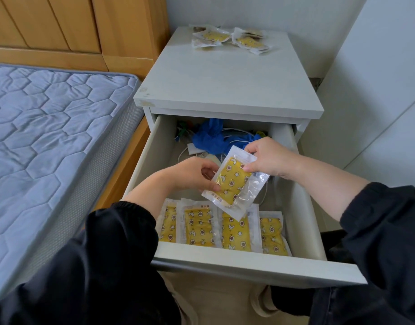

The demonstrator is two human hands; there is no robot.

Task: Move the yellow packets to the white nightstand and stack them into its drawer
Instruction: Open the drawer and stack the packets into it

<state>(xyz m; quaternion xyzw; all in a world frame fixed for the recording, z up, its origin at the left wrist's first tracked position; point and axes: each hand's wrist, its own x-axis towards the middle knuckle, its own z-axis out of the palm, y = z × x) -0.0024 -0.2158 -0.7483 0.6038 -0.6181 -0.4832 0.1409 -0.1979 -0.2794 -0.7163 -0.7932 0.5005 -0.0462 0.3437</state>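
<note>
Both hands, the left hand [192,173] and right hand [267,158], pinch one yellow packet [233,181] with curled fingers over the open drawer [248,262].

readable text: none; all print in view is too small or blurred to make out.
held packet [232,181]: a short line of small dark print on the white edge strip at its 7 o'clock end, not legible.
row of packets [199,225]: lying at the 6 o'clock end of the drawer [305,207]; a few dark characters on the white strip at 12 o'clock on the second from the left, blurred.
loose packets [227,38]: on the nightstand top [225,85], at 12 o'clock in the view; any print too small to tell.
</note>
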